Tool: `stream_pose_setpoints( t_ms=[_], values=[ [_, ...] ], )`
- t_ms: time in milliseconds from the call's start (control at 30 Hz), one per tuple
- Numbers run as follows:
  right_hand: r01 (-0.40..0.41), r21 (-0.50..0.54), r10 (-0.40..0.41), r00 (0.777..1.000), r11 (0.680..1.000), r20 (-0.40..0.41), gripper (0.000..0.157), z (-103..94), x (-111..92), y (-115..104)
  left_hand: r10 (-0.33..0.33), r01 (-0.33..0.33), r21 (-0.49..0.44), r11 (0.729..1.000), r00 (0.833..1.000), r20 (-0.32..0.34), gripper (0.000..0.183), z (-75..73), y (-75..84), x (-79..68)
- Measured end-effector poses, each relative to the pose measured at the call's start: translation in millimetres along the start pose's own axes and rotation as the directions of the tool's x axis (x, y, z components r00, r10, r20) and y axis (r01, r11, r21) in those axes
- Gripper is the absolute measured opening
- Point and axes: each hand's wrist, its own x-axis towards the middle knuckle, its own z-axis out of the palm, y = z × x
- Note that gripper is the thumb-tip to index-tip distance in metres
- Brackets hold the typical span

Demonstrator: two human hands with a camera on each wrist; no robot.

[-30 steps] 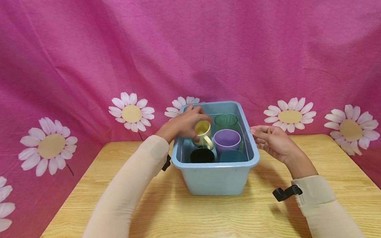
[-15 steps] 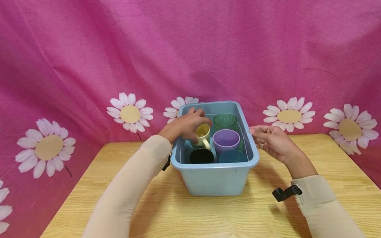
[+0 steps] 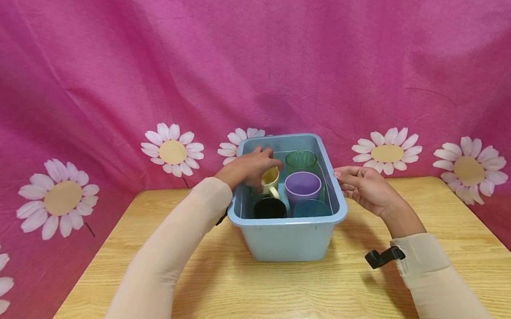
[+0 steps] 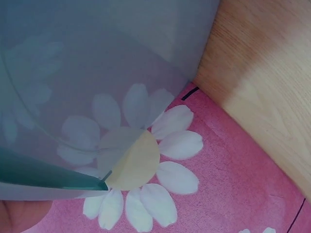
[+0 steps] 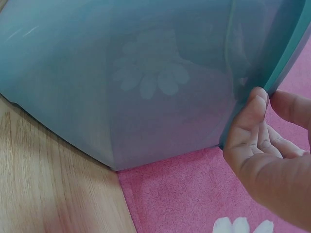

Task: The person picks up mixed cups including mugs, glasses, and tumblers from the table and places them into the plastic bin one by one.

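Note:
A blue plastic tub (image 3: pixel 291 240) stands on the table with several cups inside. My left hand (image 3: pixel 253 168) reaches over the tub's left rim and grips a pale yellow mug (image 3: pixel 271 179) by its upper part; the mug's handle points toward me. Most of the mug's left side is hidden by the hand. My right hand (image 3: pixel 362 187) pinches the tub's right rim between thumb and fingers, as the right wrist view also shows with the tub wall (image 5: pixel 146 111) beside the hand. In the left wrist view, the tub wall (image 4: pixel 121 48) covers much of the picture.
Inside the tub, a purple cup (image 3: pixel 303 185) sits right of the mug, a green glass (image 3: pixel 301 160) behind it. A black cup (image 3: pixel 270 209) and a blue cup (image 3: pixel 311 208) stand nearest me. Behind the wooden table (image 3: pixel 264 295) hangs a pink flowered cloth (image 3: pixel 249 57).
My left hand has shifted slightly, and the yellow mug sits a little lower and further left in the tub, closer behind the black cup. My right hand keeps its pinch on the rim.

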Motion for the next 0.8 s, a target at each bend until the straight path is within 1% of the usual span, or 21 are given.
stream_pose_setpoints(
  t_ms=[133, 300, 533, 733, 800],
  values=[
    [0.002, -0.013, -0.002, 1.000, 1.000, 0.004, 0.015, 0.3, -0.2, 0.4, -0.013, 0.012, 0.015, 1.000, 0.999, 0.030, 0.074, 1.1, 0.4, 0.2],
    [0.002, -0.020, -0.002, 1.000, 1.000, -0.002, 0.015, 0.3, -0.1, 0.3, -0.012, 0.011, 0.020, 1.000, 0.997, 0.071, 0.075, -0.6, 1.2, 1.0],
    [0.008, -0.009, -0.008, 1.000, 1.000, -0.001, 0.015, -0.5, -0.1, -0.7, 0.025, -0.029, 0.042, 0.999, 0.994, 0.107, 0.075, -1.9, 1.6, 5.4],
    [0.003, -0.007, -0.003, 1.000, 1.000, -0.002, 0.014, -0.1, -0.9, -0.2, 0.061, -0.068, 0.039, 0.997, 0.984, 0.165, 0.074, 0.0, 2.2, 8.4],
    [0.006, -0.006, -0.006, 1.000, 1.000, -0.003, 0.014, -0.1, -1.0, -0.2, 0.067, -0.075, 0.039, 0.996, 0.982, 0.174, 0.074, 0.1, 2.7, 8.9]
  ],
)
